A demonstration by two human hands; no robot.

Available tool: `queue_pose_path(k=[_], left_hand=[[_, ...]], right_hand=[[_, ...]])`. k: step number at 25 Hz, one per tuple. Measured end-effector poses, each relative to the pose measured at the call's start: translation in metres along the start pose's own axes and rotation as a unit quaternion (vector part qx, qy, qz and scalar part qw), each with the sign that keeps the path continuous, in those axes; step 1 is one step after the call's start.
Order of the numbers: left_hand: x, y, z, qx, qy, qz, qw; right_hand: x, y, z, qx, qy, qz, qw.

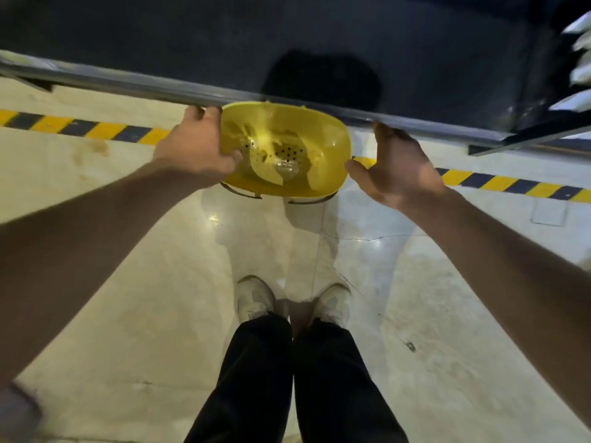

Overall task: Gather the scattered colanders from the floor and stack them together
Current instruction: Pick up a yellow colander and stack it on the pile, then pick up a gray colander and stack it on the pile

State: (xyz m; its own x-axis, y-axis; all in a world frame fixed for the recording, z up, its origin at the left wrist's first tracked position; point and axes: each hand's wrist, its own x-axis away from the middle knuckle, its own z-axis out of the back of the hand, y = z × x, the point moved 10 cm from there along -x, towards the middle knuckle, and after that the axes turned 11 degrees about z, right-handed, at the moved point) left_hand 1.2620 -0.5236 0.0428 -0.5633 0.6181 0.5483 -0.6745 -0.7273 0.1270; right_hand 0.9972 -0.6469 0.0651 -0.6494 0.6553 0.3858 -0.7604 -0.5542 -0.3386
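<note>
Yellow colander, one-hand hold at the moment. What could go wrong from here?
1. Only the left hand grips the yellow colander, by one rim; the right hand is open beside the far rim, apparently not gripping. It could tip or slip.
2. The colander sits close under the dark metal ledge; lifting or swinging it may knock that edge.
3. The frame is motion-blurred, suggesting fast movement, so the right hand's grab could miss.
</note>
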Motion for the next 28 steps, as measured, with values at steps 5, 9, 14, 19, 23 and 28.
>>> queue_pose_path(k=[5,9,14,19,23,28], left_hand=[[0.126,0.022,0.134,-0.037,0.007,0.006,0.999],[0.241,0.058,0.261,0.019,0.031,-0.007,0.999],[0.354,0.104,0.39,-0.011,0.09,-0.034,0.995],[0.432,0.133,0.463,0.013,0.139,-0.071,0.988],[0.453,0.142,0.485,0.014,0.18,-0.106,0.978],[0.448,0.156,0.492,-0.014,0.186,-0.125,0.974]], right_hand=[[0.093,-0.051,0.15,0.022,-0.009,-0.021,0.999],[0.179,-0.11,0.281,0.038,0.025,0.007,0.999],[0.268,-0.16,0.406,0.082,0.048,0.018,0.995],[0.331,-0.205,0.494,0.112,0.121,0.035,0.986],[0.347,-0.218,0.524,0.099,0.187,0.063,0.975],[0.349,-0.181,0.514,0.045,0.139,-0.007,0.989]])
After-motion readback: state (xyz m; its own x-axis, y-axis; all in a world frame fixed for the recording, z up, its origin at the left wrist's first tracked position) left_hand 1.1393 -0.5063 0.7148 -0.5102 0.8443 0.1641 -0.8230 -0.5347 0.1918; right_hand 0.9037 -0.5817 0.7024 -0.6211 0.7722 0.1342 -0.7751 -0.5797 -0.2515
